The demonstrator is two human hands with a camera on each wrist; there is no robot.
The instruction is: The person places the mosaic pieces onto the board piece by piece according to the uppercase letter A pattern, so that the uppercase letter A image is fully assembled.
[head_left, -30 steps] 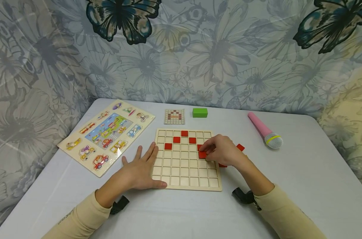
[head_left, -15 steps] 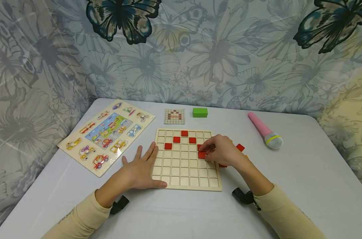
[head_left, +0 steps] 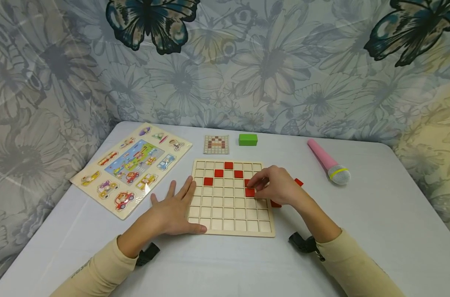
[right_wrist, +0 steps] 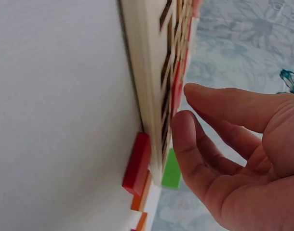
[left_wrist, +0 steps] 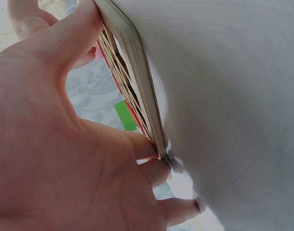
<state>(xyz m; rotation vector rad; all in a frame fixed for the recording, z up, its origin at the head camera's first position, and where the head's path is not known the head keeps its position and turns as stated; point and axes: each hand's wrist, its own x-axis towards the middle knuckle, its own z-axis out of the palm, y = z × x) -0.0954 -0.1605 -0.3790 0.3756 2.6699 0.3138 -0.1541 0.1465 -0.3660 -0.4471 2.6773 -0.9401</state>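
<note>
In the head view the wooden grid board (head_left: pixel 228 214) lies flat, with several red square tiles in its upper cells, one tile (head_left: pixel 208 181) at the left. My right hand (head_left: pixel 276 187) is over the board's right side, thumb and forefinger pinching a red tile (head_left: pixel 249 192) at its edges. The right wrist view shows those fingertips (right_wrist: pixel 184 120) right at the board's surface. My left hand (head_left: pixel 174 214) lies spread along the left edge of the board, thumb at the near corner; the left wrist view shows its fingers against the board's side (left_wrist: pixel 144 82).
Loose red blocks (head_left: pixel 299 182) lie right of the board; the right wrist view also shows orange blocks (right_wrist: pixel 141 195). Behind it are a pattern card (head_left: pixel 215 144) and a green block (head_left: pixel 248 140). A picture puzzle (head_left: pixel 135 161) lies left, a pink toy microphone (head_left: pixel 326 161) right.
The red tile at my right fingertips has shifted very slightly left and sits more squarely in its cell. Both hands stay nearly still.
</note>
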